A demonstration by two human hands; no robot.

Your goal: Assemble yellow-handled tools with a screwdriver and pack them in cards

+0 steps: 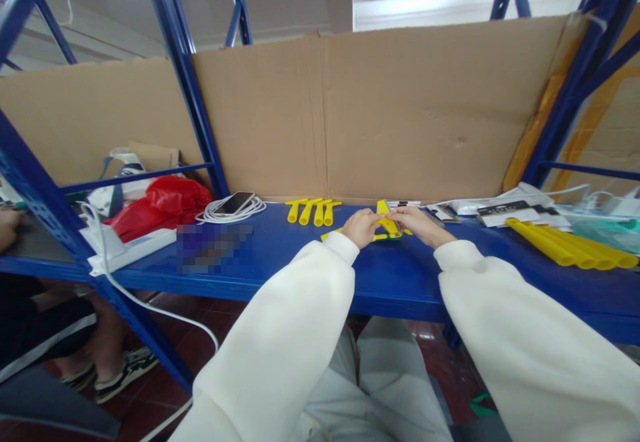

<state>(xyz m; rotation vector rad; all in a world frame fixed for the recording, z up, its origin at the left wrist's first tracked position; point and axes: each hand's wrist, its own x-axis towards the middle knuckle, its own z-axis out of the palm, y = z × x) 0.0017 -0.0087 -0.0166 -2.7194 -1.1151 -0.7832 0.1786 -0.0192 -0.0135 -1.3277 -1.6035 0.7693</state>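
Over the blue shelf, my left hand (361, 227) and my right hand (418, 224) come together, fingers closed, on a flat yellow plastic piece (390, 227). Part of the piece sticks up behind the fingertips, and the fingers hide some of its outline. Beneath and beside the hands lie thin yellow strips (333, 233), with a bit of green under the piece. To the left of my left hand stands a row of several short yellow tubes with flat, wider tops (314, 213); I cannot make out their exact kind.
Several long yellow tubes (575, 247) lie at the right, near white packets (520, 205). Leftward are a phone (235, 203) on a coiled white cable (213, 213), a power strip (137, 250) and a red bag (163, 205). Cardboard (425, 109) closes the back. Another person's leg (107, 335) shows at far left.
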